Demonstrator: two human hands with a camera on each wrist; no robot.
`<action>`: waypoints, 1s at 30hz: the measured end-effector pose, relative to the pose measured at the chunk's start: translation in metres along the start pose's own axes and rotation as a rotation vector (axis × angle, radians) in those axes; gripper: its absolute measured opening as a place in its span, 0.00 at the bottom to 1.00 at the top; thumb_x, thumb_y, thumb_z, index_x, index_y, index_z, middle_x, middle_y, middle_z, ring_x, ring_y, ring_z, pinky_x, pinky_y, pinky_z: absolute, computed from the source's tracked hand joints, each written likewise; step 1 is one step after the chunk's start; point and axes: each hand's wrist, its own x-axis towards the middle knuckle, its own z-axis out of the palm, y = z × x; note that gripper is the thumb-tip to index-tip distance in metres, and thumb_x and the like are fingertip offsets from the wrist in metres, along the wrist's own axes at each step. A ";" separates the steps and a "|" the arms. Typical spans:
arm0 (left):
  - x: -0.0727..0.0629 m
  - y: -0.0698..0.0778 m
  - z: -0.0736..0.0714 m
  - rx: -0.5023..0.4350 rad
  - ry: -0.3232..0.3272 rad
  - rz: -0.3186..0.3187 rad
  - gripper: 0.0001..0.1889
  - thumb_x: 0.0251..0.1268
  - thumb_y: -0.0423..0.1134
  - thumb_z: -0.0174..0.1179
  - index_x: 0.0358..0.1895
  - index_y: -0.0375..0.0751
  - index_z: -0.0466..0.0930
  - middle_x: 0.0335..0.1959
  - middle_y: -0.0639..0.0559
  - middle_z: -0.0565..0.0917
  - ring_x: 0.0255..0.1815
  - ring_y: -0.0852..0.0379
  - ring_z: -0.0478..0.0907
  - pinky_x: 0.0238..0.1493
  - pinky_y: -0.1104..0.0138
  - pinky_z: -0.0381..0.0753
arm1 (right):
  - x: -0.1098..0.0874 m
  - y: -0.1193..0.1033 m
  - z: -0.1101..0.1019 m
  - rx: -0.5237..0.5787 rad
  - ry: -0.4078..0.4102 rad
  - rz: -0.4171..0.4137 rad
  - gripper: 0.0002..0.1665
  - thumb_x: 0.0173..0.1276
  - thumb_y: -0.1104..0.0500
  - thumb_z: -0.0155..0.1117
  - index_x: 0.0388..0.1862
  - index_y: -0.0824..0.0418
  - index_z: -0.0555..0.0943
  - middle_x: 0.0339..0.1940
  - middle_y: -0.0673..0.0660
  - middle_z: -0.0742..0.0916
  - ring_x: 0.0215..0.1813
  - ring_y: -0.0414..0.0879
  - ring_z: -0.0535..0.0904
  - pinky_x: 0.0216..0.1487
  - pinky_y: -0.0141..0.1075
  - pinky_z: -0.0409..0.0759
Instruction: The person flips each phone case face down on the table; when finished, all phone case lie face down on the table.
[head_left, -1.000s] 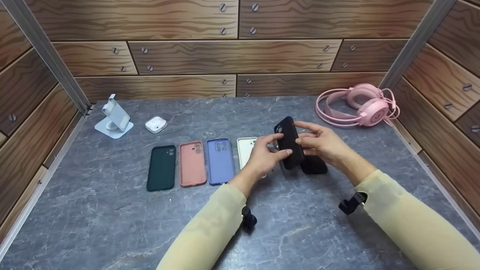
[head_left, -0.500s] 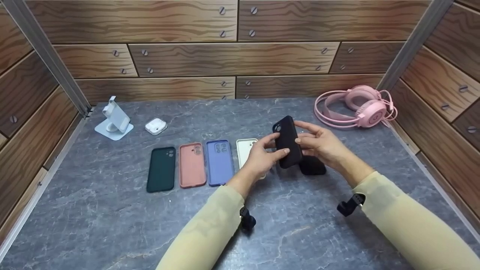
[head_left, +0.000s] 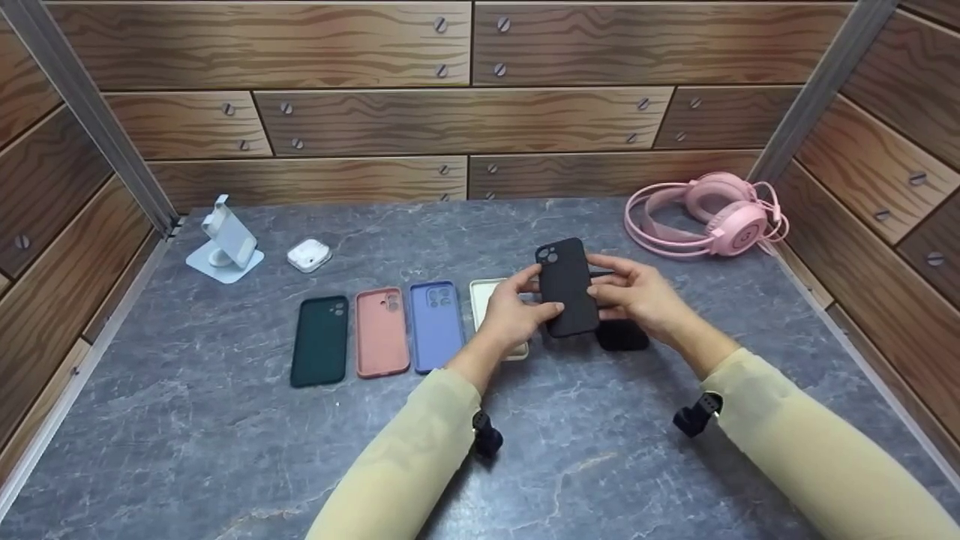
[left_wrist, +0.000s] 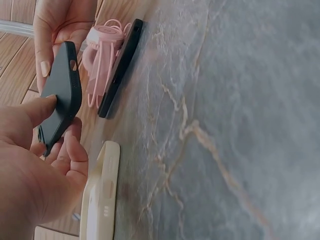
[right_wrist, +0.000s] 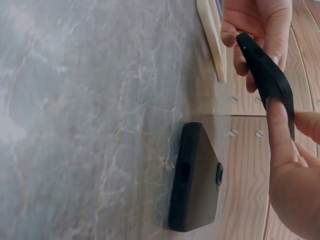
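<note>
- Wooden-patterned walls (head_left: 360, 45) stand at the back and both sides of the table.
- The grey marbled table (head_left: 225, 450) carries all the things lying here.
- Pink headphones (head_left: 739, 227) rest at the far right corner.
- The left hand (head_left: 516, 311) has its thumb on the face of the black case, near the lower left, and its fingers curl behind the edge.
- The right hand (head_left: 637, 296) pinches the right edge between thumb and fingers.
- A pale blue stand (head_left: 234, 238) is at the far left.
- The black case (head_left: 568, 289) is above the table, tilted, between both hands.
- A dark phone-shaped thing (right_wrist: 197, 185) lies below the right hand.
- Dark green (head_left: 320, 341), pink (head_left: 382, 332), blue (head_left: 437, 330) and cream (head_left: 481, 300) cases lie in a row; the left hand partly covers the cream one.
- A small white box (head_left: 309, 256) is near the stand.
</note>
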 end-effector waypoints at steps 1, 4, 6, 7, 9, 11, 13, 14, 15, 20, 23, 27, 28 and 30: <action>0.000 0.000 0.000 0.010 0.003 0.001 0.40 0.64 0.30 0.75 0.79 0.42 0.70 0.55 0.46 0.84 0.43 0.54 0.85 0.43 0.65 0.86 | 0.000 0.000 0.000 -0.015 0.003 0.001 0.40 0.76 0.71 0.64 0.83 0.70 0.62 0.48 0.53 0.90 0.45 0.43 0.89 0.41 0.37 0.89; 0.001 -0.001 -0.002 0.048 0.012 0.007 0.40 0.64 0.32 0.76 0.79 0.43 0.71 0.55 0.47 0.85 0.43 0.55 0.82 0.42 0.67 0.84 | 0.001 0.001 0.001 -0.053 0.012 0.004 0.39 0.75 0.71 0.65 0.82 0.70 0.63 0.47 0.53 0.90 0.44 0.43 0.88 0.41 0.38 0.89; 0.002 -0.002 -0.002 0.062 0.014 0.011 0.39 0.64 0.32 0.76 0.79 0.43 0.71 0.55 0.48 0.85 0.44 0.55 0.81 0.42 0.67 0.83 | 0.001 0.002 0.001 -0.077 0.010 0.005 0.39 0.75 0.71 0.65 0.82 0.70 0.64 0.48 0.55 0.90 0.44 0.43 0.89 0.41 0.39 0.89; 0.002 -0.003 -0.003 0.066 0.016 0.010 0.39 0.63 0.32 0.76 0.79 0.43 0.71 0.55 0.48 0.85 0.44 0.55 0.80 0.43 0.67 0.83 | 0.002 0.003 0.001 -0.089 0.010 0.006 0.39 0.75 0.71 0.65 0.82 0.70 0.64 0.49 0.56 0.90 0.44 0.43 0.89 0.42 0.39 0.89; 0.002 -0.004 -0.003 0.070 0.017 0.006 0.39 0.64 0.33 0.76 0.78 0.44 0.72 0.55 0.48 0.85 0.44 0.55 0.80 0.43 0.67 0.82 | 0.002 0.004 0.001 -0.118 0.006 0.005 0.39 0.75 0.70 0.65 0.82 0.70 0.64 0.51 0.59 0.89 0.45 0.43 0.88 0.42 0.39 0.89; 0.003 -0.006 -0.004 0.068 0.018 0.001 0.38 0.64 0.32 0.76 0.78 0.44 0.73 0.55 0.48 0.84 0.44 0.55 0.80 0.44 0.67 0.82 | 0.003 0.005 0.002 -0.150 0.006 0.000 0.38 0.75 0.70 0.65 0.81 0.71 0.65 0.52 0.62 0.89 0.45 0.43 0.88 0.42 0.39 0.89; 0.003 -0.007 -0.005 0.065 0.016 -0.001 0.38 0.64 0.32 0.76 0.77 0.44 0.73 0.54 0.47 0.84 0.44 0.54 0.80 0.46 0.66 0.82 | 0.003 0.007 0.002 -0.185 0.012 -0.005 0.38 0.75 0.70 0.66 0.81 0.71 0.66 0.52 0.63 0.88 0.44 0.43 0.88 0.41 0.38 0.89; 0.003 -0.008 -0.005 0.063 0.015 -0.001 0.38 0.64 0.31 0.75 0.77 0.44 0.73 0.54 0.47 0.84 0.44 0.54 0.81 0.47 0.66 0.83 | 0.004 0.007 0.002 -0.203 0.014 -0.009 0.38 0.74 0.70 0.66 0.80 0.71 0.66 0.52 0.63 0.88 0.43 0.42 0.87 0.40 0.38 0.89; 0.003 -0.008 -0.005 0.062 0.014 -0.002 0.37 0.64 0.31 0.75 0.77 0.43 0.73 0.54 0.46 0.84 0.44 0.54 0.81 0.47 0.65 0.83 | 0.005 0.008 0.002 -0.221 0.015 -0.013 0.38 0.74 0.69 0.67 0.80 0.71 0.67 0.51 0.64 0.88 0.42 0.42 0.87 0.40 0.37 0.89; 0.003 -0.010 -0.004 0.072 0.008 -0.007 0.38 0.64 0.28 0.74 0.78 0.44 0.72 0.54 0.45 0.84 0.44 0.53 0.84 0.47 0.65 0.85 | 0.007 0.012 0.002 -0.297 0.025 -0.021 0.38 0.73 0.68 0.70 0.79 0.69 0.70 0.52 0.67 0.87 0.42 0.42 0.86 0.38 0.37 0.88; 0.003 -0.010 -0.004 0.080 0.006 -0.012 0.40 0.64 0.28 0.74 0.79 0.44 0.71 0.55 0.45 0.83 0.45 0.53 0.84 0.47 0.65 0.85 | 0.008 0.014 0.000 -0.336 0.031 -0.031 0.37 0.72 0.67 0.71 0.78 0.69 0.71 0.53 0.68 0.87 0.43 0.42 0.85 0.38 0.36 0.87; 0.003 -0.010 -0.003 0.113 0.015 -0.026 0.40 0.64 0.28 0.75 0.80 0.46 0.70 0.57 0.45 0.82 0.44 0.54 0.82 0.44 0.66 0.84 | 0.008 0.015 -0.001 -0.379 0.033 -0.047 0.37 0.71 0.67 0.72 0.77 0.69 0.73 0.52 0.68 0.88 0.41 0.41 0.84 0.37 0.34 0.85; 0.003 -0.010 -0.003 0.122 0.018 -0.029 0.40 0.64 0.28 0.75 0.80 0.46 0.70 0.58 0.45 0.82 0.44 0.55 0.82 0.44 0.66 0.84 | 0.008 0.015 -0.001 -0.387 0.033 -0.050 0.36 0.71 0.67 0.72 0.76 0.70 0.73 0.51 0.68 0.88 0.41 0.41 0.84 0.37 0.34 0.85; 0.004 -0.010 -0.002 0.134 0.022 -0.033 0.40 0.64 0.29 0.75 0.80 0.46 0.70 0.59 0.45 0.81 0.44 0.55 0.82 0.43 0.66 0.83 | 0.008 0.015 -0.002 -0.396 0.035 -0.052 0.36 0.70 0.67 0.73 0.76 0.70 0.74 0.50 0.67 0.88 0.39 0.41 0.84 0.36 0.33 0.84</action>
